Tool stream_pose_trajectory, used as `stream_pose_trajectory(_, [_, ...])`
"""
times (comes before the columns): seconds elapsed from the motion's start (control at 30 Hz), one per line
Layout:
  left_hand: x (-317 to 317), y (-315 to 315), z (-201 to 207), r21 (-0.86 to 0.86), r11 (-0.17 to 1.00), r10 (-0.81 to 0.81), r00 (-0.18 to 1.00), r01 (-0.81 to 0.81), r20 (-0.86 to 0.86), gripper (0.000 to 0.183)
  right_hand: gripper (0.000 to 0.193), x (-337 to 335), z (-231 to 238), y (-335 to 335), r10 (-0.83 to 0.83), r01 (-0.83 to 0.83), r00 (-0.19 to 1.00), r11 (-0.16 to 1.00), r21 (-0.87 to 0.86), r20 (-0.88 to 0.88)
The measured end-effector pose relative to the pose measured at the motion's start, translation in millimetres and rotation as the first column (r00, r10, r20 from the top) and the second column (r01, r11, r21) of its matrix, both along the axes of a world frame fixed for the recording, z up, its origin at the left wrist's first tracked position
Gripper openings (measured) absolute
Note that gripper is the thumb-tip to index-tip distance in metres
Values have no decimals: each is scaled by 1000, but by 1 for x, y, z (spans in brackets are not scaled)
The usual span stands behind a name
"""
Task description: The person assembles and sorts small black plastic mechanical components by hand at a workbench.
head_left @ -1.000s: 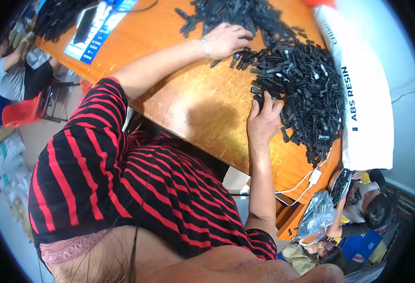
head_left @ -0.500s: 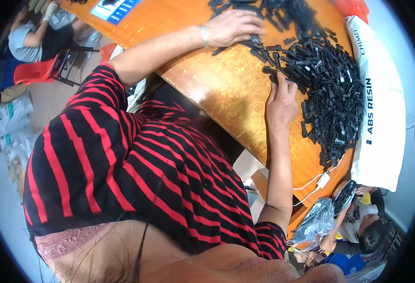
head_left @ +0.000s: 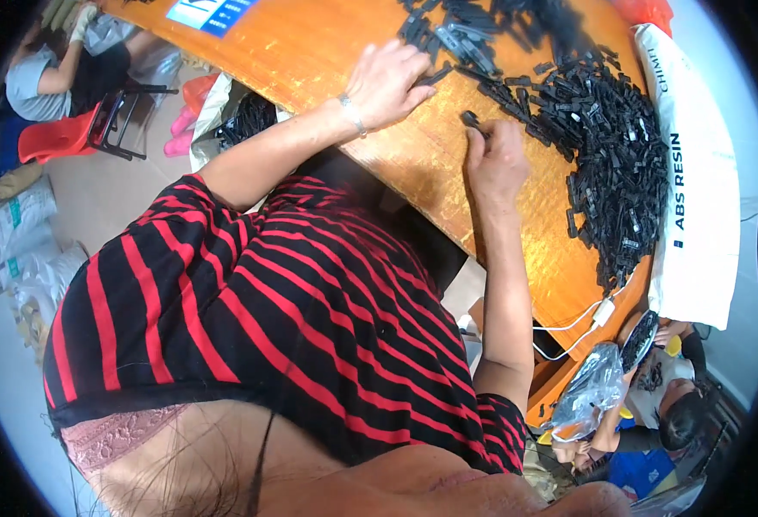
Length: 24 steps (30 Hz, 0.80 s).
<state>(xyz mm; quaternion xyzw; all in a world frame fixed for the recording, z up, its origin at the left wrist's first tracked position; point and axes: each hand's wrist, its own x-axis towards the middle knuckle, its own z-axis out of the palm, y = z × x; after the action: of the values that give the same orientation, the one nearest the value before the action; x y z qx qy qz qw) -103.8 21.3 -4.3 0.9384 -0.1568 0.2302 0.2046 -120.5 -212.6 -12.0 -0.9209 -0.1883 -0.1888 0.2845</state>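
Small, elongated black plastic parts [head_left: 620, 164] lie heaped at the right of the wooden table [head_left: 370, 146]. My right hand [head_left: 498, 164] is closed, pinching one black plastic part [head_left: 472, 121] whose end sticks out past the thumb and fingers. To its upper left, my left hand [head_left: 389, 86] is curled, with another black plastic part [head_left: 436, 75] at its fingertips, seemingly held between thumb and fingers. A looser group of black parts [head_left: 456, 39] lies just beyond the left hand. The exact shape of the held parts is partly hidden by my fingers.
A white printed sack [head_left: 698, 198] stands along the table's right edge. A white cable with a small connector [head_left: 603, 312] runs by the near right corner. Co-workers sit at the upper left by a red chair [head_left: 64, 138] and at the lower right near a clear bag [head_left: 590, 392].
My left hand has drawn back from the far parts toward me and now has a part at its fingertips. My right hand has pulled leftward off the heap with a part.
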Motion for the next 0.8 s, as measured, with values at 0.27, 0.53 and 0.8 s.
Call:
stream_pose_trajectory(0.27, [-8,11,-13,-198,979,7,981,-46,-193,19,13,-11,5,27,61,-61,993,998,5,-102])
stream_pose_trajectory(0.53, [-14,-26,-12,-914,346,-611,688,-211,-390,17,31,-19,21,44,245,35,902,779,626,-356])
stream_pose_trajectory(0.8, [8,-9,9,-874,459,-590,679,-163,-436,40,20,3,32,12,382,303,691,617,726,-613])
